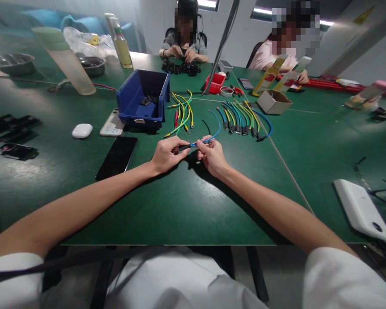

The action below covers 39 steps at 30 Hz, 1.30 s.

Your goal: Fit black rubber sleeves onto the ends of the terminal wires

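Both my hands meet over the green table (186, 206) and pinch one blue wire (216, 124). My left hand (166, 154) grips a black sleeve (184, 147) on the wire's near end. My right hand (211, 155) pinches the wire just right of that sleeve. The wire curves away from my fingers toward the far side. Beyond it lies a row of several blue, yellow and green wires with black sleeves (242, 120). A looser bunch of yellow and green wires (182, 113) lies further left.
A blue bin (143, 98) holds black parts. Beside it lie a phone (117, 157), a second phone (112, 124) and a white case (82, 130). A cardboard box (273, 102) and red tray (215, 82) stand further back. Two people work across the table. A white device (362, 210) lies right.
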{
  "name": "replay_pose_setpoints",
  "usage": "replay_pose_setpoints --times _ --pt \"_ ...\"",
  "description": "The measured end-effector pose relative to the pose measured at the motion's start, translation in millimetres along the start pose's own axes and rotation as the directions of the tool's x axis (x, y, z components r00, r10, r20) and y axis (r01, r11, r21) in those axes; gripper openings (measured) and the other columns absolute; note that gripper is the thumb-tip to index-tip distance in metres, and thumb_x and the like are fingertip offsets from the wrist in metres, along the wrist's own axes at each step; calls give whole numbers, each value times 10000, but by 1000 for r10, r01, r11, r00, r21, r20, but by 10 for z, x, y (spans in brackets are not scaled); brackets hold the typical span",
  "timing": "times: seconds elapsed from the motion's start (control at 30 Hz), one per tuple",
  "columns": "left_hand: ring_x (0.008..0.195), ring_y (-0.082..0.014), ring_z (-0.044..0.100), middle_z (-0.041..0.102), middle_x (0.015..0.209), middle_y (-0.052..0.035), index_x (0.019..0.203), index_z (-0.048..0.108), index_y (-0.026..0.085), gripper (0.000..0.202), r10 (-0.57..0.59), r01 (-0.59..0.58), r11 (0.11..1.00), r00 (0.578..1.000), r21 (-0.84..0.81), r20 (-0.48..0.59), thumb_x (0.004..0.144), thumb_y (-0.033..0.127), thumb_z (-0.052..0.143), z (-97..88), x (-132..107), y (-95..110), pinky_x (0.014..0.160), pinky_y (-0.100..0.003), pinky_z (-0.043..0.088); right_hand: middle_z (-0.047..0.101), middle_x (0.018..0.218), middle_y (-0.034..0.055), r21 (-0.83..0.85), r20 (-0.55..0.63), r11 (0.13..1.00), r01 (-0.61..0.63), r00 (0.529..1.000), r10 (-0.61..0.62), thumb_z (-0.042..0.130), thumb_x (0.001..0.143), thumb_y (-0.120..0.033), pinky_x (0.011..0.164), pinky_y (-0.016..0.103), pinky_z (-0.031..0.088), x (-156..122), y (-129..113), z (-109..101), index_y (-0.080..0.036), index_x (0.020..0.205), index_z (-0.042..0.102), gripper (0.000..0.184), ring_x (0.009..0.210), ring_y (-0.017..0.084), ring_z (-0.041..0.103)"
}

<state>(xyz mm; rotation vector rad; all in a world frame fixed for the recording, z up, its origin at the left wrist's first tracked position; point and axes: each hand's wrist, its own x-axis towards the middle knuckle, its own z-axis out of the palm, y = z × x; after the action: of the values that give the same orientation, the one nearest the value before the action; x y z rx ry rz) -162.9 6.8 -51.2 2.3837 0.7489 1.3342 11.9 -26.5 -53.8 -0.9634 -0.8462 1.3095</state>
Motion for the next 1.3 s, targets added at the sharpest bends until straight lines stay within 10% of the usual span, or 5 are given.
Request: replay_pose_setpoints --times 1.3 --pt "478 -71 414 521 553 34 924 727 124 180 -101 107 993 989 -53 105 799 245 682 8 26 -7 493 -205 332 559 534 -97 -149 -45 970 191 979 -199 783 694 -362 333 164 344 -26 109 2 -222 806 485 347 347 56 480"
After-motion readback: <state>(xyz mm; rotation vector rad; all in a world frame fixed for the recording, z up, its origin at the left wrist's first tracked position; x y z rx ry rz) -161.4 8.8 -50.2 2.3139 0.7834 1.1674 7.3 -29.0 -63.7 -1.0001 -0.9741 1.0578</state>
